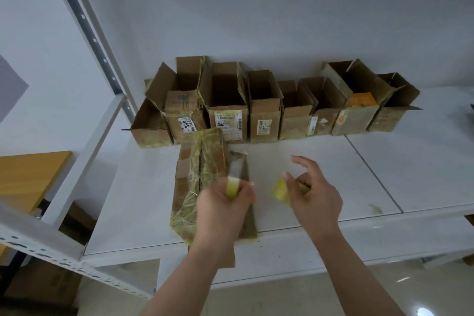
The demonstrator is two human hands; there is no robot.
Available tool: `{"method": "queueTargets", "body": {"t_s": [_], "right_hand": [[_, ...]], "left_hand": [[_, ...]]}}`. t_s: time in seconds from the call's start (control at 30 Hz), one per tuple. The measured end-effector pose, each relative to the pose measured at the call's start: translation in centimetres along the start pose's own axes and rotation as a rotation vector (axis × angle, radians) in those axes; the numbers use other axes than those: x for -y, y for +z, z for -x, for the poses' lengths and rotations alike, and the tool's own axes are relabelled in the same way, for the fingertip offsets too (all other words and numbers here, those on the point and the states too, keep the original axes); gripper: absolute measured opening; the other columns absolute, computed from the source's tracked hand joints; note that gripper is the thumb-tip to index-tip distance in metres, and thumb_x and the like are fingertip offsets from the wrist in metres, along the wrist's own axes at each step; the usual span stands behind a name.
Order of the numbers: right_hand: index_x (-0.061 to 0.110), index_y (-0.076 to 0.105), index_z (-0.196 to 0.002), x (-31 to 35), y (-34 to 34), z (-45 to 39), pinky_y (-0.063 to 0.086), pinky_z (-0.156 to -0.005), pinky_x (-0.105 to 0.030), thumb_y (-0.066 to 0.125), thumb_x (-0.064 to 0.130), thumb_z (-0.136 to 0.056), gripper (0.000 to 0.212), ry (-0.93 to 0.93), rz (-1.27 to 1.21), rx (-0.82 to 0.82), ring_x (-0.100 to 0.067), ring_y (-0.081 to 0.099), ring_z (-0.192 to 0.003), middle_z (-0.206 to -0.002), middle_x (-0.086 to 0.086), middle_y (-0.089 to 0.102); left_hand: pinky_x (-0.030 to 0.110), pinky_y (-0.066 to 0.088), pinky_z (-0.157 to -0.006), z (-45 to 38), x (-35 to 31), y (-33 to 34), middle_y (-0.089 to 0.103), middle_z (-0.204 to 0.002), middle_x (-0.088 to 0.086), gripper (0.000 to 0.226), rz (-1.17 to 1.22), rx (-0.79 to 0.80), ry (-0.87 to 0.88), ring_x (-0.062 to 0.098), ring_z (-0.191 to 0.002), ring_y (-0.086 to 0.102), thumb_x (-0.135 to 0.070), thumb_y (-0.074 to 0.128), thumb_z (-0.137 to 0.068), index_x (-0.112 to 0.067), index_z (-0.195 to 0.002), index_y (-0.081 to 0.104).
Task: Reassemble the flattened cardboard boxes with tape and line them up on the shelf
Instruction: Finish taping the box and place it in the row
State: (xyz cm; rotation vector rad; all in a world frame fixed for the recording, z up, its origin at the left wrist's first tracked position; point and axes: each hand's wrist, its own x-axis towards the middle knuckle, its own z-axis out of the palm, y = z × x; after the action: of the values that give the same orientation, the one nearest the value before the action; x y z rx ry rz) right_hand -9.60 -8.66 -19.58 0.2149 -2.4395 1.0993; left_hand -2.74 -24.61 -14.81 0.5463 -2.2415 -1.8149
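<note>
Head view, sole item record.

Shelf: white board carrying all listed items.

Row of boxes: eight or so assembled cartons, open tops up, lined along the rear edge from the left upright toward the right; neighbours touching or just beside one another.

Box in hand: one carton, heavily wrapped in yellowish tape, lying near the front edge at the left half of the shelf, just in front of the row's left end. Long axis runs front edge to rear edge, tilted slightly; far end points at the row, near end overhangs the front edge a little.

Left hand: over the near end of the box, fingers curled round a tape roll, blurred.

Right hand: beside the box over bare shelf, thumb and fingers pinching a yellow tape piece; remaining fingers spread apart.

Step judged: drawing out a strip to seal the box seam.

Handling note: keep the strip taut between both hands, lay it along the long axis over the flap seam, press flat before cutting; loose tape is likely to fold onto itself.
</note>
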Motion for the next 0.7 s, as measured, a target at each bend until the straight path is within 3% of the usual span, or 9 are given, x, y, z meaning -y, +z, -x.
{"method": "queueTargets", "body": {"t_s": [0.1, 0.17, 0.23, 0.27, 0.33, 0.4, 0.53, 0.6, 0.7], "right_hand": [[0.024, 0.061, -0.118, -1.6, 0.3, -0.9, 0.04, -0.055, -0.027, 0.061, 0.033, -0.092, 0.027, 0.017, 0.104, -0.041, -0.022, 0.062, -0.06, -0.072, 0.007, 0.067], [0.014, 0.066, -0.113, -2.4, 1.3, -0.9, 0.046, -0.064, -0.036, 0.067, 0.019, -0.09, 0.023, -0.058, 0.176, -0.033, -0.031, 0.064, -0.063, -0.076, -0.007, 0.071], [0.008, 0.069, -0.108, -2.8, 2.8, -0.3, 0.046, -0.067, -0.04, 0.071, 0.009, -0.086, 0.022, -0.115, 0.227, 0.002, -0.034, 0.065, -0.066, -0.078, -0.011, 0.071], [0.008, 0.07, -0.107, -3.0, 3.5, 0.3, 0.048, -0.069, -0.041, 0.073, 0.007, -0.084, 0.022, -0.138, 0.253, 0.025, -0.035, 0.066, -0.071, -0.083, -0.011, 0.073], [0.006, 0.07, -0.106, -3.7, 4.6, 1.3, 0.051, -0.077, -0.046, 0.077, 0.007, -0.08, 0.026, -0.177, 0.315, 0.063, -0.036, 0.069, -0.081, -0.091, -0.012, 0.074], [0.003, 0.068, -0.11, -4.3, 5.2, 1.8, 0.05, -0.086, -0.049, 0.078, 0.008, -0.079, 0.033, -0.166, 0.358, 0.138, -0.037, 0.069, -0.085, -0.094, -0.016, 0.073], [0.004, 0.063, -0.121, -3.9, 5.0, 1.5, 0.039, -0.099, -0.048, 0.071, 0.022, -0.087, 0.04, -0.036, 0.378, 0.319, -0.039, 0.062, -0.104, -0.11, -0.017, 0.069], [0.004, 0.063, -0.121, -2.3, 4.3, 1.2, 0.039, -0.099, -0.049, 0.064, 0.04, -0.09, 0.047, 0.004, 0.315, 0.318, -0.039, 0.057, -0.113, -0.116, -0.016, 0.066], [0.012, 0.063, -0.124, 2.0, 3.1, 1.1, 0.04, -0.096, -0.041, 0.045, 0.057, -0.092, 0.058, -0.093, 0.129, 0.284, -0.03, 0.055, -0.115, -0.117, -0.008, 0.064]], "left_hand": [[0.013, 0.037, -0.038, -1.7, 0.3, -4.0, 0.063, -0.052, -0.012, 0.021, -0.019, -0.187, 0.071, -0.001, -0.037, 0.046, -0.029, 0.065, -0.092, -0.016, -0.076, 0.069], [0.01, 0.038, -0.045, -2.9, 1.2, -6.5, 0.061, -0.054, -0.015, 0.021, -0.074, -0.274, 0.088, -0.003, -0.046, 0.051, -0.03, 0.057, -0.097, -0.018, -0.086, 0.07], [0.008, 0.043, -0.07, -3.8, 2.8, -8.4, 0.066, -0.084, -0.021, 0.025, -0.175, -0.318, 0.05, -0.008, -0.077, 0.059, -0.028, 0.049, -0.1, -0.021, -0.114, 0.069], [0.016, 0.043, -0.083, -4.2, 4.0, -9.3, 0.064, -0.102, -0.015, 0.033, -0.249, -0.332, 0.019, -0.001, -0.092, 0.057, -0.026, 0.047, -0.101, -0.021, -0.129, 0.062], [0.031, 0.041, -0.087, -4.7, 6.4, -11.0, 0.054, -0.113, 0.005, 0.044, -0.419, -0.328, -0.046, 0.016, -0.093, 0.05, -0.02, 0.044, -0.101, -0.019, -0.145, 0.046], [0.036, 0.042, -0.087, -5.0, 8.9, -12.1, 0.049, -0.117, 0.019, 0.049, -0.589, -0.276, -0.112, 0.027, -0.091, 0.051, -0.015, 0.043, -0.101, -0.012, -0.15, 0.037], [0.035, 0.034, -0.099, -4.9, 12.4, -13.0, 0.045, -0.129, 0.02, 0.053, -0.948, -0.136, -0.252, 0.036, -0.114, 0.044, -0.013, 0.044, -0.1, -0.01, -0.15, 0.029], [0.035, 0.031, -0.104, -4.5, 12.7, -13.2, 0.043, -0.137, 0.019, 0.054, -0.886, -0.133, -0.209, 0.036, -0.123, 0.039, -0.017, 0.049, -0.1, -0.013, -0.151, 0.031], [0.02, 0.043, -0.096, -4.0, 10.8, -13.0, 0.052, -0.131, 0.006, 0.04, -0.387, -0.222, 0.025, 0.017, -0.124, 0.051, -0.033, 0.055, -0.097, -0.026, -0.137, 0.053]]}}
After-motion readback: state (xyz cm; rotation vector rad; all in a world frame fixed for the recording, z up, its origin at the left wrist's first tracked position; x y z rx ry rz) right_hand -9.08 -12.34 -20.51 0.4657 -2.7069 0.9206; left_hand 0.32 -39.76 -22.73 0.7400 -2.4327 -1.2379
